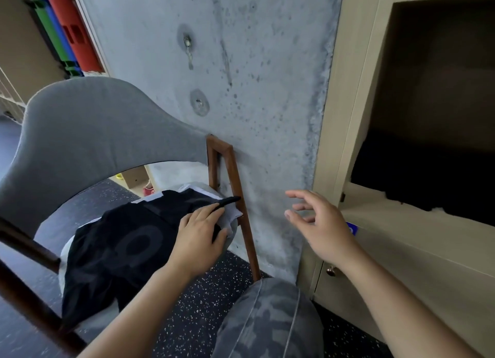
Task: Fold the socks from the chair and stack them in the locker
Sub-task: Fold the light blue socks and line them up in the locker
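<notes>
Open beige locker [434, 95] at right, past bare grey wall [241, 63]. Black sock [187, 202] on grey padded chair [88, 133], pinched by left hand [201, 237]. Right hand [318, 224] loose, holding nothing, between chair and locker.

open locker [439, 95] mouth right, concrete wall [241, 76] between, chair [88, 133] backrest, wooden frame [235, 194] beside seat

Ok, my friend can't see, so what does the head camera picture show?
A person's left hand pinches a thin black sock on a pile of black and white clothes on a grey padded chair. The right hand hangs open, in the air, beside a cream open locker.
</notes>
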A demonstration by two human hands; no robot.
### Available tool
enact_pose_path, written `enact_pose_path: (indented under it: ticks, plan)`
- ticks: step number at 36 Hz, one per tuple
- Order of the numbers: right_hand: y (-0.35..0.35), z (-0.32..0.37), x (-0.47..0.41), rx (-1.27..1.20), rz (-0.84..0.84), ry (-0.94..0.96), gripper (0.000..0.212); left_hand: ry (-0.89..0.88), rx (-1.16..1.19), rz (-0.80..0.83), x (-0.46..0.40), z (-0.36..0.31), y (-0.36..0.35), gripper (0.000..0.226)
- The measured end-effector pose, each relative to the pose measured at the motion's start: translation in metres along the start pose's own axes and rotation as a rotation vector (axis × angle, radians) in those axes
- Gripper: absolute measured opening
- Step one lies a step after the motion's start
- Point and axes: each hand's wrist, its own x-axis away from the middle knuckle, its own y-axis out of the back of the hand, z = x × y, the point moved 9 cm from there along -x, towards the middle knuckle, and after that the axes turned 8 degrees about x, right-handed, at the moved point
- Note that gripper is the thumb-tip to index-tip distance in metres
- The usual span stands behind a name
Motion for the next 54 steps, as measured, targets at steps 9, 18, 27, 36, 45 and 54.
enact_pose_path:
  ticks: [9, 18, 27, 36, 45, 54]
  plan:
    - [0.026, -0.01, 0.009, -0.035, -0.057, 0.005, 0.032, -0.105, 0.2, -0.132, -0.017, -0.056, 0.038, 0.038]
    - [0.069, -0.008, 0.029, -0.057, -0.1, 0.019, 0.032, -0.187, 0.406, -0.206, -0.036, -0.102, 0.055, 0.039]
    - [0.118, -0.016, 0.062, -0.055, -0.172, -0.041, 0.032, -0.333, 0.764, -0.067, -0.049, -0.179, 0.044, 0.039]
    - [0.153, -0.032, 0.098, -0.079, -0.192, -0.154, 0.029, -0.431, 1.1, 0.216, -0.049, -0.257, 0.011, 0.036]
    - [0.164, -0.045, 0.112, -0.267, -0.276, -0.269, 0.029, -0.375, 1.28, 0.417, -0.041, -0.276, -0.023, 0.029]
    - [0.165, -0.056, 0.104, -0.398, -0.341, -0.306, 0.036, -0.36, 1.216, 0.555, -0.03, -0.267, -0.036, 0.029]
